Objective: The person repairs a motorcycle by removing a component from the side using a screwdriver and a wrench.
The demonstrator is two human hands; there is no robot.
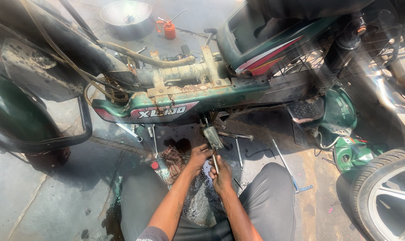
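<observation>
A stripped green moped frame (184, 96) stands across the view, its floorboard rusty and bare. Beneath it hangs a grimy metal part (212, 136). My left hand (198, 156) reaches up to this part with its fingers curled at its lower end. My right hand (221, 175) sits just below, closed around a thin metal rod-like tool (215, 161) that points up at the part. Both forearms rise between my knees in grey trousers (274, 201).
Spanners and rods (239, 154) lie on the oily concrete under the frame, beside a dirty rag (172, 159). A metal bowl (126, 13) and red oil can (168, 28) stand behind. A wheel (385, 192) is at right, a green body panel (345, 154) near it.
</observation>
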